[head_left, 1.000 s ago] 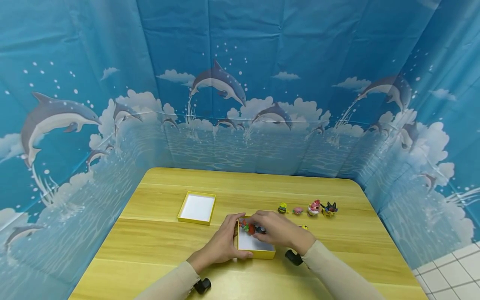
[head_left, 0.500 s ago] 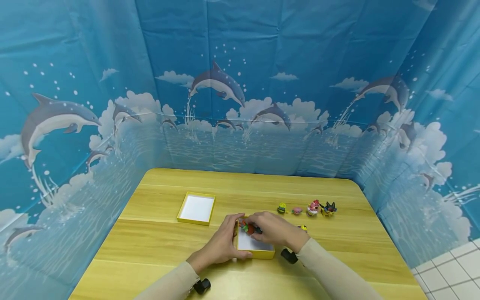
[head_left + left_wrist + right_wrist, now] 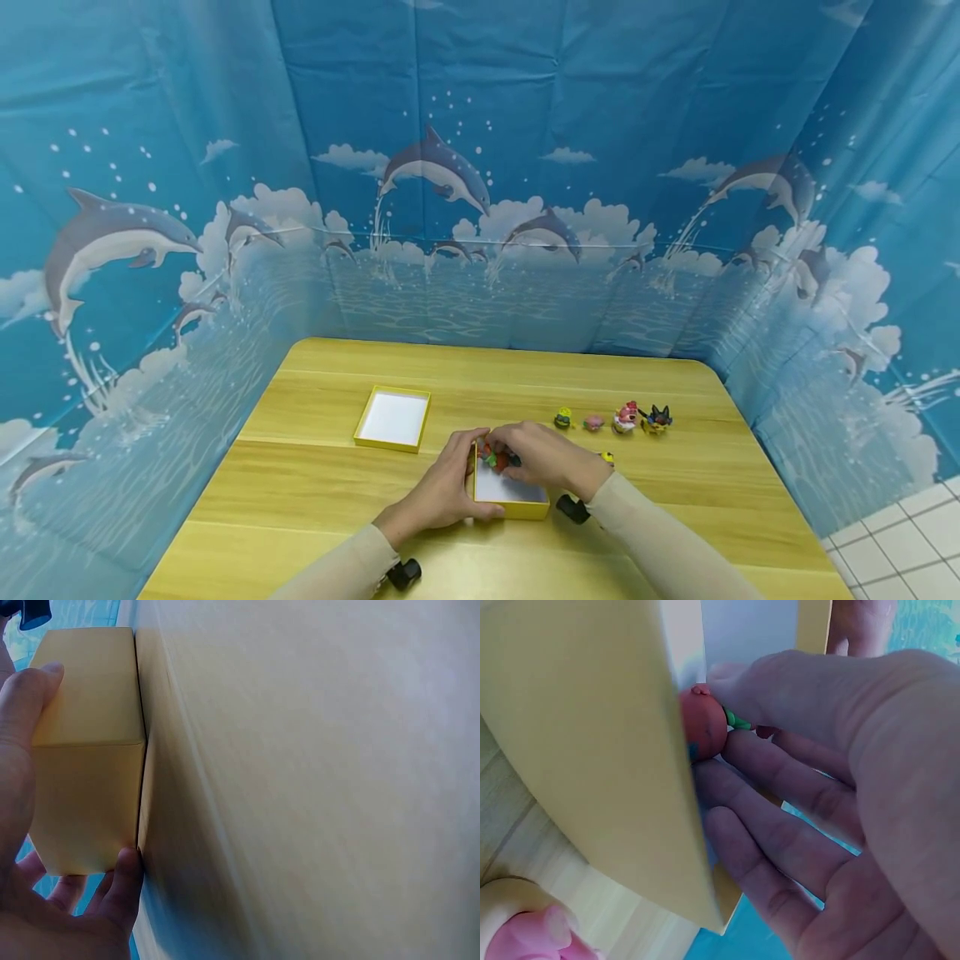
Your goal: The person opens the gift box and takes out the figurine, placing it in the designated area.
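A yellow box (image 3: pixel 517 509) with a white inside stands at the table's middle in the head view. My left hand (image 3: pixel 442 486) grips its left side; in the left wrist view the thumb lies along one wall of the box (image 3: pixel 86 806), the fingers round another. My right hand (image 3: pixel 546 454) reaches over the far right wall into the box. Between its thumb and index finger it pinches a small red toy figurine (image 3: pixel 705 724) with a green part. In the head view red and green parts of that figurine (image 3: pixel 491 457) show; a dark part beside it is mostly hidden.
A shallow yellow lid or tray (image 3: pixel 393 417), white inside, lies to the left. At the back right stand a green-yellow figurine (image 3: pixel 563 417), a pink one (image 3: pixel 593 422), a pink-and-white one (image 3: pixel 625 417) and a black-eared one (image 3: pixel 657 419). A yellow toy (image 3: pixel 607 457) shows beside the right wrist.
My right wrist and sleeve have shifted slightly left, and the fingers now cover more of the dark part in the box. The left hand and the box stay in place.
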A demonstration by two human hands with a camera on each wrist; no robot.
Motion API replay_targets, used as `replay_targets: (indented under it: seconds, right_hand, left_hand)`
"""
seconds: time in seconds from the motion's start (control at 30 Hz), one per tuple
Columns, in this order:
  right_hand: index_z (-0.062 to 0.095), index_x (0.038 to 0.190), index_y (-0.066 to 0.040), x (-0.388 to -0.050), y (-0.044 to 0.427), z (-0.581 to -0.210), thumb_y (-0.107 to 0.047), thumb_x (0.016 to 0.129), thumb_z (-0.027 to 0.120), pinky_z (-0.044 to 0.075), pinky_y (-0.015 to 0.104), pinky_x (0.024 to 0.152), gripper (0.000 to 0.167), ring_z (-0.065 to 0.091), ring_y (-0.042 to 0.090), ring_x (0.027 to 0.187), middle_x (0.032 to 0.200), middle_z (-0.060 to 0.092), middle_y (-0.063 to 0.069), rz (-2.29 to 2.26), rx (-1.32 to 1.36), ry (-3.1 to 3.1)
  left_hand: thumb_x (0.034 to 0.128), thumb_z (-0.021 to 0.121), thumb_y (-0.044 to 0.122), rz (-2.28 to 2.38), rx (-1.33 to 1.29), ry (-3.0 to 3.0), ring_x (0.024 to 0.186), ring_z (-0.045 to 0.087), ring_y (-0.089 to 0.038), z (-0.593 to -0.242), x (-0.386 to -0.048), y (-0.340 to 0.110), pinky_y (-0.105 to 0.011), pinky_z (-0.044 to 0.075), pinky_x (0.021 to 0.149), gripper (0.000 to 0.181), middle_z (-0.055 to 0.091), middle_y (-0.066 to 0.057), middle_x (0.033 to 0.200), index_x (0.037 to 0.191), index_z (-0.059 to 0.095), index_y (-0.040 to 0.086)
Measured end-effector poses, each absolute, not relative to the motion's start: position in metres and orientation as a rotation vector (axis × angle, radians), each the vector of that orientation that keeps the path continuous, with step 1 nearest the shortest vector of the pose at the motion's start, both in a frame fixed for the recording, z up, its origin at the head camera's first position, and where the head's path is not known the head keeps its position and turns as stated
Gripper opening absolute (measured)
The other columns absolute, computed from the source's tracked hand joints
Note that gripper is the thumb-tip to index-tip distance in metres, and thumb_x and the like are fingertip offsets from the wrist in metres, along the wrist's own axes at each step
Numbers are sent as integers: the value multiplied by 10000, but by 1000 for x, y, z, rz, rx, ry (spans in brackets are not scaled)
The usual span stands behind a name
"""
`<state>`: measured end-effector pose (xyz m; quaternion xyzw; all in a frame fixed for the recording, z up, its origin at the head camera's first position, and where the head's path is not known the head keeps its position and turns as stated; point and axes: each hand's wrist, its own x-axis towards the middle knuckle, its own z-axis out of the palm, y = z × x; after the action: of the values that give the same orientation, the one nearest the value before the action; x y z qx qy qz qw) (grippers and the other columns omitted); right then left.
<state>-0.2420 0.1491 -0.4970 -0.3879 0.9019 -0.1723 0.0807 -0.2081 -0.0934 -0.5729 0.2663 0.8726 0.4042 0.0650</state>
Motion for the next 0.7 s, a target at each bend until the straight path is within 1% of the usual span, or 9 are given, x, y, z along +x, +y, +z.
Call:
replay_targets:
  seconds: [0.1,0.13,0.17,0.27,0.33,0.37,0.43,0.57,0.7]
  right_hand:
    - [800,1401,-59,-242,147,-497,-95,1014,926,679,320,917,408,810,193,1095,1275,841,85,-471,-1166,2712]
    - [801,1419,-70,-242,146,-497,-99,1009,933,671,314,906,431,807,190,1081,1271,842,76,-467,-1168,2715]
    - [810,1397,-82,-243,145,-498,-92,1006,934,660,309,879,410,801,193,1044,1236,844,70,-478,-1176,2707]
    - [824,1269,-122,-243,142,-500,-82,1003,934,585,249,787,291,726,112,883,1090,832,27,-518,-1209,2666]
    - [802,1172,-149,-243,140,-501,-78,994,941,536,221,738,237,647,48,790,996,809,4,-543,-1240,2634]
    - [785,1133,-157,-243,139,-502,-79,990,945,524,205,723,228,611,13,766,964,800,-5,-547,-1251,2623]
    - [768,1101,-159,-244,138,-503,-77,981,952,517,188,712,235,568,-32,745,936,791,-13,-551,-1257,2616]
    - [772,1116,-152,-245,137,-503,-51,977,948,531,188,721,245,589,-22,745,936,799,-11,-537,-1254,2629]
    - [779,1145,-151,-247,137,-503,-34,988,933,565,195,750,248,687,43,788,965,816,-12,-527,-1258,2638]
  left_hand:
    - [889,994,636,1223,802,2635,1576,536,-260,-574,-208,-93,-534,528,1307,1256,417,-79,1763,1828,281,203]
    - [888,992,642,1223,802,2636,1572,538,-255,-574,-208,-93,-531,529,1306,1255,418,-75,1763,1827,282,206]
    - [890,989,646,1225,804,2635,1571,539,-255,-575,-208,-93,-532,529,1307,1253,418,-75,1764,1826,283,204]
    - [893,984,654,1228,805,2632,1582,539,-269,-575,-208,-93,-546,530,1309,1246,414,-79,1771,1823,286,205]
    - [895,980,658,1228,805,2629,1597,534,-281,-576,-208,-94,-556,530,1309,1249,410,-83,1779,1824,285,197]
    - [895,979,660,1230,805,2627,1601,534,-285,-576,-208,-94,-557,531,1309,1250,409,-85,1781,1825,285,195]
    - [892,981,662,1234,802,2624,1605,533,-286,-576,-208,-94,-554,531,1308,1254,411,-84,1782,1826,286,195]
    - [885,983,670,1238,801,2626,1602,535,-277,-577,-209,-94,-542,529,1311,1262,410,-82,1782,1826,285,199]
    - [883,982,675,1233,799,2633,1606,532,-275,-575,-210,-94,-535,537,1305,1262,406,-79,1783,1826,286,207]
